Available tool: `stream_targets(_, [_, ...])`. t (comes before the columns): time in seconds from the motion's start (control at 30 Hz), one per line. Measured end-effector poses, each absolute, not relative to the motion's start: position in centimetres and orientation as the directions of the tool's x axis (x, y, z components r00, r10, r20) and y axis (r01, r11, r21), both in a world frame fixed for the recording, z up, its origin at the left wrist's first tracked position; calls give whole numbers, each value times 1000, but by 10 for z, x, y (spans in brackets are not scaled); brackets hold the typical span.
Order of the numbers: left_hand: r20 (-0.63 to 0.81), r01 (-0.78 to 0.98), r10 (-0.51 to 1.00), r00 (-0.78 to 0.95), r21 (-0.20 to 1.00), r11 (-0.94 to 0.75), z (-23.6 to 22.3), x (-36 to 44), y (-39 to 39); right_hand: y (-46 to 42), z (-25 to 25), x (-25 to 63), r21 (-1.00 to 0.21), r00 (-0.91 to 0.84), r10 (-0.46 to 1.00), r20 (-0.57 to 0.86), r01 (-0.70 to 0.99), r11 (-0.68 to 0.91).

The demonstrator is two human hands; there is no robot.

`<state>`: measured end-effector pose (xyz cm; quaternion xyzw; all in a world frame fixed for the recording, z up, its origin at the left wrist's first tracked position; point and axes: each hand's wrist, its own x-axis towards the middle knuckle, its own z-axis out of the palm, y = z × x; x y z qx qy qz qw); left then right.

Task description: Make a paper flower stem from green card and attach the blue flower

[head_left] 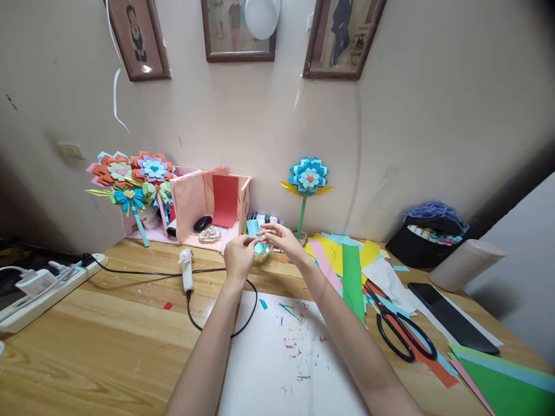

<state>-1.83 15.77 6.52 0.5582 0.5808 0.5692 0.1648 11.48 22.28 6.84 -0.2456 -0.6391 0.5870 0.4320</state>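
Observation:
My left hand [239, 254] and my right hand [281, 240] meet above the wooden desk [108, 335], both pinching a small light-blue paper piece [254, 230] between fingertips. The left fingers curl closed round its lower part. On the right hand the thumb and forefinger grip the paper's edge while the other fingers stretch out. A white sheet [277, 358] speckled with paper scraps lies under my forearms. A white glue gun [187, 268] with a black cable lies just left of my left hand.
Paper flowers [130, 179] and a pink box [208, 208] stand at the back left, a blue paper flower [309, 176] against the wall. Coloured sheets [347, 266], black scissors [401, 332], a phone [451, 318] and a marker case [427, 240] lie right. A power strip [47, 283] sits far left.

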Motion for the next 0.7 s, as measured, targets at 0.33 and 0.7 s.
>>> stream_targets(0.33, [492,541,809,-322,797,-269,61,2,155,207,82,130,-992,-419,900,122,-86,95])
stream_targets(0.7, [529,745,792,-305,650,-148,57,-3,170,201,103,190,-978,-478,876,68,-205,-36])
